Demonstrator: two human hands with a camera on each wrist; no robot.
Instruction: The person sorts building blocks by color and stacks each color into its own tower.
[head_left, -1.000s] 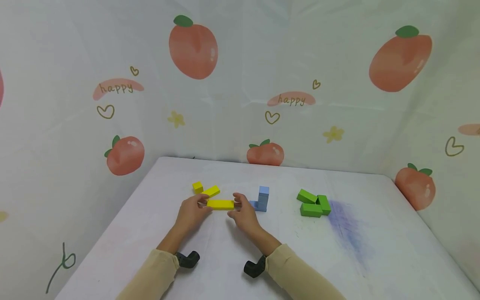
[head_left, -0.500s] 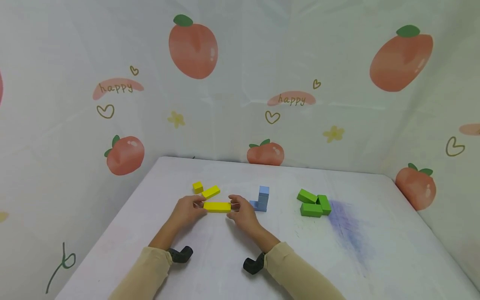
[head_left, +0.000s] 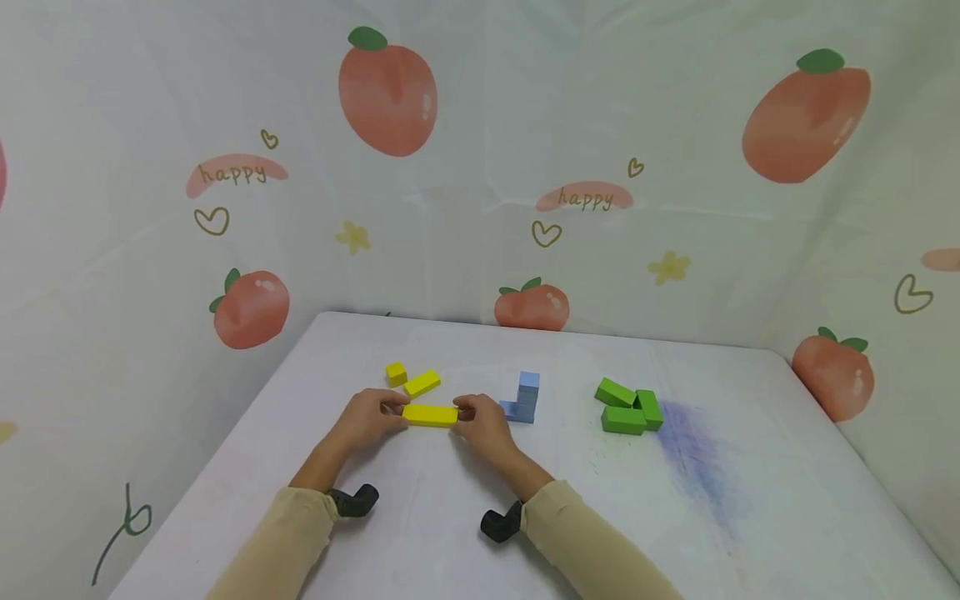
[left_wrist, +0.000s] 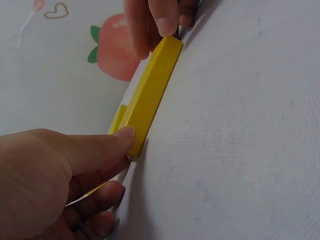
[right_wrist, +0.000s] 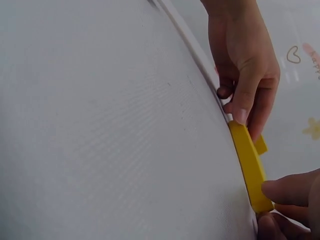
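A long yellow block (head_left: 430, 416) lies crosswise between the two hands near the middle of the table. My left hand (head_left: 371, 418) pinches its left end, the thumb on the near side; the left wrist view shows this thumb on the yellow block (left_wrist: 150, 95). At the opposite end, my right hand (head_left: 483, 427) holds the block between thumb and fingers, as the right wrist view of the yellow block (right_wrist: 247, 165) also shows. Just behind the left hand are a shorter yellow block (head_left: 422, 384) and a small yellow cube (head_left: 396, 374).
Right of the right hand, light blue blocks (head_left: 528, 397) form an upright stack with a low piece at its left, partly hidden by the hand. Farther right, several green blocks (head_left: 623, 420) lie grouped on the white table (head_left: 450, 533). A printed curtain (head_left: 480, 167) hangs behind.
The long yellow block has shifted left and a little nearer to the person, with the left hand moving along. The right hand's fingers have drawn in on its right end.
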